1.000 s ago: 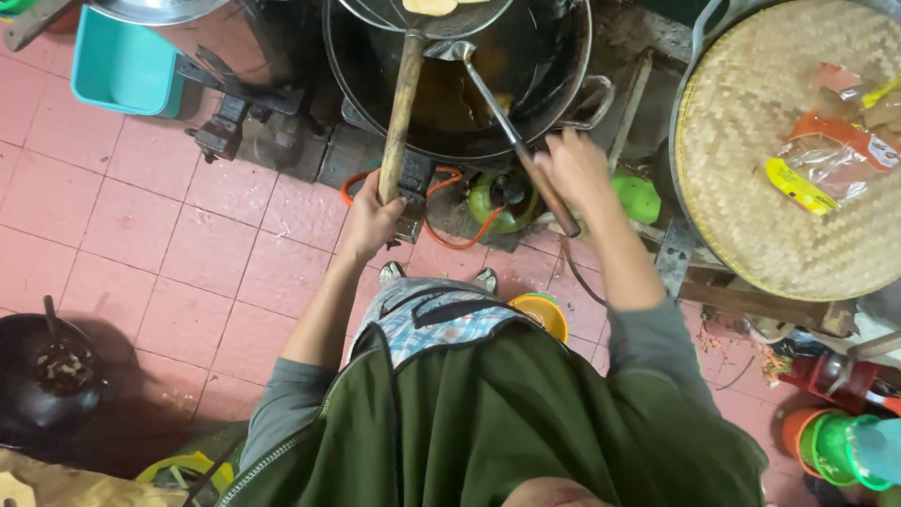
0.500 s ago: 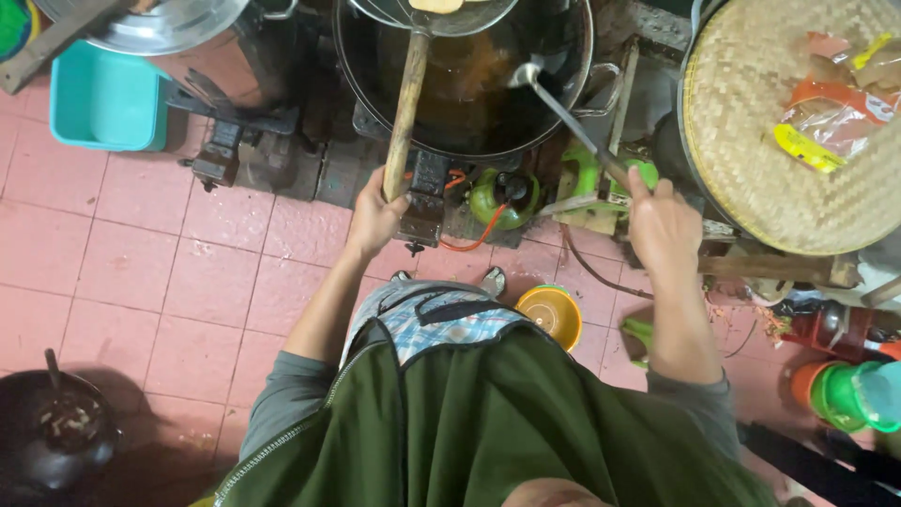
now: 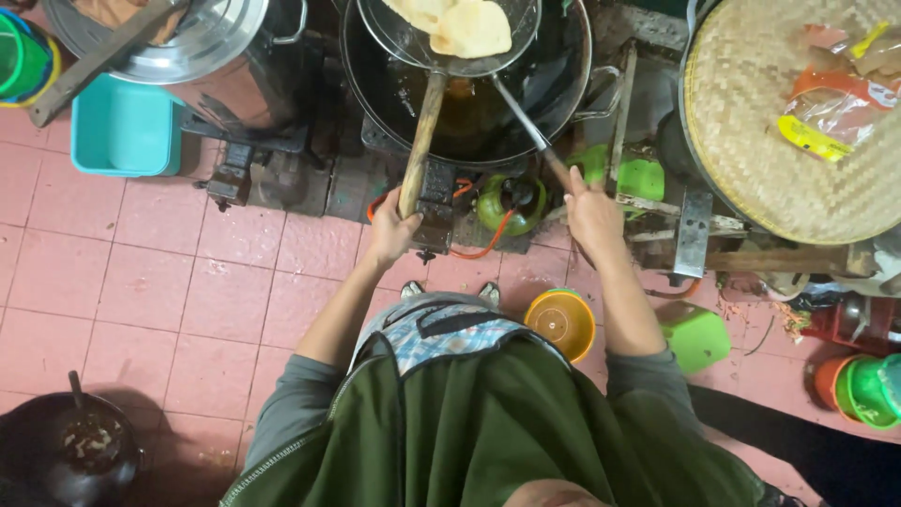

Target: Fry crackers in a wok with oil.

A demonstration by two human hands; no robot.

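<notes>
Fingers of left hand (image 3: 389,235) wrapped around wooden handle of wire skimmer (image 3: 449,38) holding pale fried crackers (image 3: 460,23) above dark wok (image 3: 469,94) of oil, right hand (image 3: 591,211) gripping metal ladle (image 3: 530,131), green gas canister (image 3: 511,202) below, round woven tray (image 3: 751,141) with orange-yellow packets (image 3: 826,108) right, teal basin (image 3: 122,127) on pink tiled floor (image 3: 141,282)

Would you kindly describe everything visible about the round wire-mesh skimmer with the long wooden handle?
The round wire-mesh skimmer with the long wooden handle is a shallow metal mesh basket on a pale, straight wooden shaft. It sits level over the big black wok of dark oil and carries pale, puffy fried crackers. The left hand grips the handle's near end. A thin metal utensil, held by the right hand, reaches in beside the basket.
</notes>
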